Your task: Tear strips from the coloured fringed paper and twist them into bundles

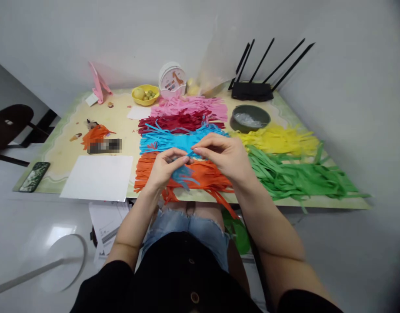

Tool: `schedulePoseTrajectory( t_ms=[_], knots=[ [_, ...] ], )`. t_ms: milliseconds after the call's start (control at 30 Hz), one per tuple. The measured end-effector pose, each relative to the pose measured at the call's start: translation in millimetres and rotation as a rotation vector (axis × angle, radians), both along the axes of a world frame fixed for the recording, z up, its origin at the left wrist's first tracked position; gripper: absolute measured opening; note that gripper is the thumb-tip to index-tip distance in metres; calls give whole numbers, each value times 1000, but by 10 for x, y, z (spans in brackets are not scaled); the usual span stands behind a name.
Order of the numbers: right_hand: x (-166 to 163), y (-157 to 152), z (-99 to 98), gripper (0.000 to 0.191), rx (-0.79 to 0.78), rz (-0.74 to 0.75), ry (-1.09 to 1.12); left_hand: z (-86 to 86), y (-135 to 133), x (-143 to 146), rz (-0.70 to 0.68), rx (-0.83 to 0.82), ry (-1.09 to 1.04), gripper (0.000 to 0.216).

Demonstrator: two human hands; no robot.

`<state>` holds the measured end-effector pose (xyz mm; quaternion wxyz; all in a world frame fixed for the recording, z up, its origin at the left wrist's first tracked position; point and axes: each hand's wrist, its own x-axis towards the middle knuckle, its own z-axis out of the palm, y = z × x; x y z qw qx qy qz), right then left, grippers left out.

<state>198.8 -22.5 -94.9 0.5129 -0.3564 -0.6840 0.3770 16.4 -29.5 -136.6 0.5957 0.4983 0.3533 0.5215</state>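
My left hand (165,167) and my right hand (224,156) meet above the table's near edge, both pinched on a blue paper strip (183,174) that hangs between them. Under them lies an orange pile of paper strips (206,174). Just beyond is a blue pile of strips (167,141), then a dark red pile (177,123) and a pink pile (193,106). To the right lie a yellow pile (278,139) and a green pile (298,178).
A white sheet (97,177) lies at the left front, a phone (34,176) at the left corner. A dark bowl (250,118), a black router (252,90), a yellow fruit bowl (145,94), a round tin (172,80) and a pink stand (98,87) sit farther back.
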Motion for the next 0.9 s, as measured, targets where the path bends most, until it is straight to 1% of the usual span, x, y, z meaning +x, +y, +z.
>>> schedulePoseTrajectory(
  t_ms=[100, 167, 233, 267, 300, 333, 367, 433, 467, 500, 533, 567, 600, 633, 667, 733, 800, 833, 900],
  knots=[
    [-111, 38, -23, 21, 30, -55, -5, -66, -38, -12, 68, -31, -30, 37],
    [-211, 41, -73, 22, 41, -90, 18, -116, -75, -54, 101, -58, -15, 38],
    [-274, 23, -153, 20, -1, -74, 51, -175, -76, -236, 113, -75, 62, 40],
    [-276, 11, -203, 18, -47, -47, 68, -200, -50, -409, 134, -71, 126, 41],
    [-254, 0, -259, 20, -101, -20, 85, -216, -2, -643, 181, -53, 217, 42],
    [-209, -6, -321, 25, -154, -3, 98, -214, 69, -933, 256, -28, 327, 43],
    [-147, -6, -387, 30, -196, -4, 106, -192, 160, -1264, 417, 21, 467, 42],
    [-6, 21, -526, 31, -232, -51, 81, -90, 388, -1965, 794, 192, 904, 32],
    [57, 50, -595, 28, -234, -82, 46, -22, 516, -2285, 898, 213, 992, 26],
    [107, 89, -662, 27, -232, -107, -3, 43, 645, -2555, 950, 223, 1050, 21],
    [143, 138, -727, 26, -224, -129, -63, 96, 772, -2764, 963, 238, 1113, 16],
    [169, 199, -789, 26, -209, -147, -131, 129, 891, -2906, 941, 244, 1162, 11],
    [189, 269, -846, 26, -186, -162, -204, 138, 999, -2982, 895, 246, 1206, 7],
    [209, 349, -897, 26, -153, -179, -278, 123, 1095, -3001, 839, 244, 1248, 5],
    [234, 438, -939, 25, -115, -199, -353, 88, 1181, -2970, 783, 238, 1286, 7],
    [296, 635, -988, 25, -35, -254, -498, -15, 1341, -2782, 693, 233, 1356, 13],
    [337, 854, -981, 27, 6, -304, -670, -129, 1520, -2438, 617, 270, 1420, 9],
    [331, 973, -961, 29, 11, -312, -753, -182, 1622, -2205, 561, 308, 1444, 7],
    [246, 1227, -917, 33, -8, -279, -884, -282, 1839, -1637, 378, 399, 1471, 16]
  ],
)
